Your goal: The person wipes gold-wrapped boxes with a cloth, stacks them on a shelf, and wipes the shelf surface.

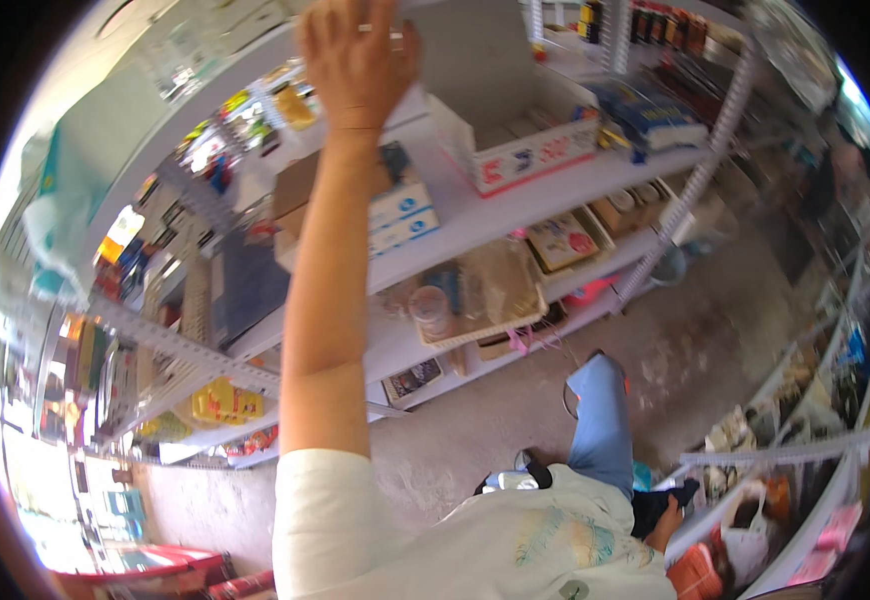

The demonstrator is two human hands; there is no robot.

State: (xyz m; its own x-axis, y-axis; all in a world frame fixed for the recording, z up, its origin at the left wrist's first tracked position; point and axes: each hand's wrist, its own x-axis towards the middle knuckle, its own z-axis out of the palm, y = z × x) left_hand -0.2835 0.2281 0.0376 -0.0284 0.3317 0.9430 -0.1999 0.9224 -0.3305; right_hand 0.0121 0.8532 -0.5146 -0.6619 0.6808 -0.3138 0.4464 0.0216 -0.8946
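My left arm stretches up across the shelving, and my left hand (356, 67) is at the top edge of the view by the upper shelf. Its fingertips are cut off, so its grip cannot be made out. Just right of it stands an open white cardboard box (538, 163) with red print, its grey lid raised. Below the wrist are small blue-and-white boxes (405, 214) and a brown carton (296, 184). Low at my right side, my right hand (667, 525) is closed on a dark cloth-like item (656, 504), partly hidden by my shirt.
Perforated metal uprights (694, 191) frame the shelves. A lower shelf bears a cream plastic tray (480, 330) holding a clear jar (431, 309), beside a bin with boxes (564, 241). Packed shelves (795, 442) line the right side; a red container (142, 562) sits lower left. Concrete floor (435, 450) runs between.
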